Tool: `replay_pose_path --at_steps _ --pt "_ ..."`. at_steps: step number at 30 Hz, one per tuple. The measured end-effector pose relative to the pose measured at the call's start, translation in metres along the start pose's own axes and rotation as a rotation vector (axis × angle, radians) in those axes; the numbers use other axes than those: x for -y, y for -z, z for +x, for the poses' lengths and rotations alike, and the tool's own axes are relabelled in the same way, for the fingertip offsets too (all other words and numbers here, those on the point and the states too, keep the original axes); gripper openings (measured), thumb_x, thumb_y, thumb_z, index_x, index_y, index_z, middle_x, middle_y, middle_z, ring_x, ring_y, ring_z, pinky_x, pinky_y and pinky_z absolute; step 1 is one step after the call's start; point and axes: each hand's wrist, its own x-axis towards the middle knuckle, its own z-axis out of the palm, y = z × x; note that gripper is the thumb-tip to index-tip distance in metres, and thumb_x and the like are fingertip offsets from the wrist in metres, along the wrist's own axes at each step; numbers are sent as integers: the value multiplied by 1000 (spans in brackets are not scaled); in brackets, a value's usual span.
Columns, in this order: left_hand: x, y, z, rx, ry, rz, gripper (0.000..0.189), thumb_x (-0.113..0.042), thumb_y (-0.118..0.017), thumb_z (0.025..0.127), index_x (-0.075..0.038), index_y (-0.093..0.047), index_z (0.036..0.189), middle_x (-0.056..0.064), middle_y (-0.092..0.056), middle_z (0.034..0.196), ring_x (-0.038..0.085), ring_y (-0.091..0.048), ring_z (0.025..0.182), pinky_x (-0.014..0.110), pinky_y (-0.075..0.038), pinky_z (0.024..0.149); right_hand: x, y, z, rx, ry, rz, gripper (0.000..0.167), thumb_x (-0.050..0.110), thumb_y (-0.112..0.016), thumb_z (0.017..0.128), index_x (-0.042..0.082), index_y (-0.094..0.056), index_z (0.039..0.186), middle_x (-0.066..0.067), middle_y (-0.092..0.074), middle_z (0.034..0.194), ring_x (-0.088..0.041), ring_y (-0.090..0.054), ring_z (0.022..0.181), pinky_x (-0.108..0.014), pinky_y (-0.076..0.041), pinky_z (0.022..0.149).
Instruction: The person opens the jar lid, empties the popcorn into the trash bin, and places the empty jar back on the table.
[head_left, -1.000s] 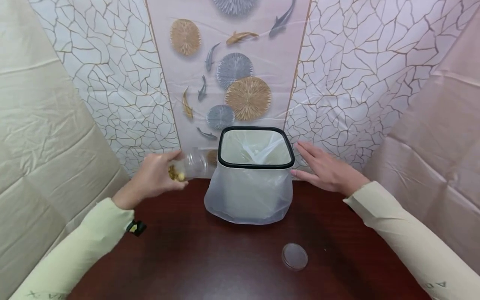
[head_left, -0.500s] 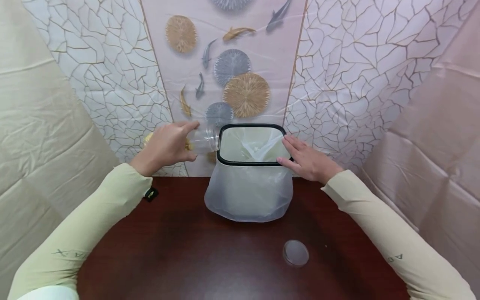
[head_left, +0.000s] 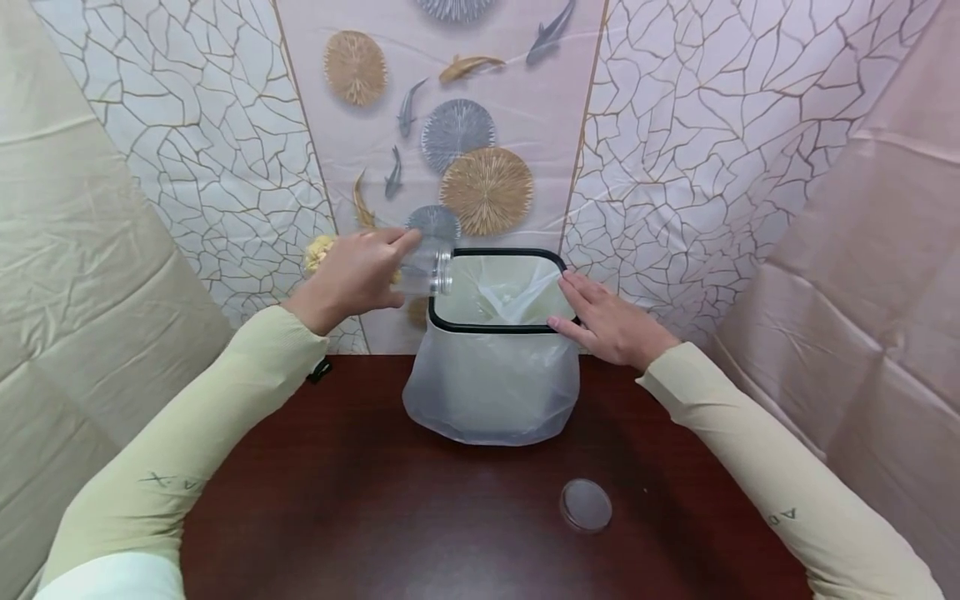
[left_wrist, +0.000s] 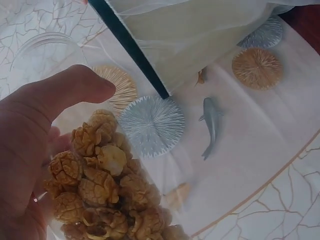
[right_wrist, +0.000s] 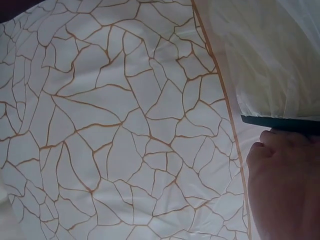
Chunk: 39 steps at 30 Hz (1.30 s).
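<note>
My left hand (head_left: 348, 279) grips a clear plastic jar (head_left: 420, 271) lying on its side, with fingers and thumb around its body. Its open mouth overlaps the left rim of a pale trash bin (head_left: 495, 329) in the head view. Caramel popcorn (left_wrist: 105, 185) fills the jar's base end, seen closely in the left wrist view. My right hand (head_left: 611, 325) rests against the bin's right rim, fingers extended. A translucent bag (head_left: 495, 400) lines the bin and hangs over its outside, under the black rim.
A round clear lid (head_left: 586, 505) lies on the dark red-brown table (head_left: 420, 517), in front of the bin and to the right. Behind stands a patterned backdrop (head_left: 660, 167), with beige cloth (head_left: 75, 292) at the left side.
My left hand has raised the jar and carried it rightward, tipping it so the mouth comes to the bin's left rim. My right hand has moved left onto the right rim.
</note>
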Motion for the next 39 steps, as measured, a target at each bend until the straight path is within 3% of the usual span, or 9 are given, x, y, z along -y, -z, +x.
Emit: replay_pose_path --at_steps 4,13,19,23,26,30,39 --pt "-2 0 8 -32 -52 27 62 -13 -90 66 -6 -57 117 10 -72 102 39 -72 93 52 -61 75 1 1 1 8 1 -16 87 62 -31 109 1 -14 168 -21 -12 177 -40 -12 165 -57 -16 132" --pt "-10 3 22 -46 -185 152 65 -10 -91 68 -2 -60 124 16 -74 118 38 -74 107 52 -61 93 2 2 2 16 -2 -31 87 62 -31 109 0 -15 168 -20 -12 177 -40 -14 165 -57 -17 132" --pt "-16 -4 31 -76 -282 243 53 -5 -89 70 -3 -61 115 15 -74 108 36 -75 105 47 -59 101 3 2 2 20 -8 -32 88 63 -30 109 1 -14 168 -20 -12 177 -40 -13 165 -58 -17 132" --pt "-19 -12 37 -119 -354 328 28 7 -71 85 -2 -65 110 12 -75 102 32 -76 99 43 -59 99 4 2 2 21 -11 -39 87 63 -31 109 0 -15 168 -20 -13 177 -40 -14 165 -57 -18 132" --pt "-20 -16 39 -146 -409 416 21 11 -56 96 -1 -67 110 11 -75 100 29 -75 97 41 -59 96 5 1 2 20 -8 -38 87 62 -32 109 1 -15 168 -20 -13 177 -39 -14 165 -57 -18 132" --pt "-19 -19 42 -165 -473 518 20 6 -54 101 0 -69 113 11 -74 100 27 -73 97 37 -58 93 6 1 2 18 -3 -29 86 62 -32 109 1 -15 168 -19 -13 177 -38 -13 165 -56 -18 132" --pt "-20 -22 53 -352 -654 697 23 1 -49 104 -4 -72 102 6 -72 89 21 -67 82 31 -55 84 4 2 1 9 -9 -37 86 61 -32 109 1 -16 168 -19 -14 177 -38 -14 165 -56 -18 132"
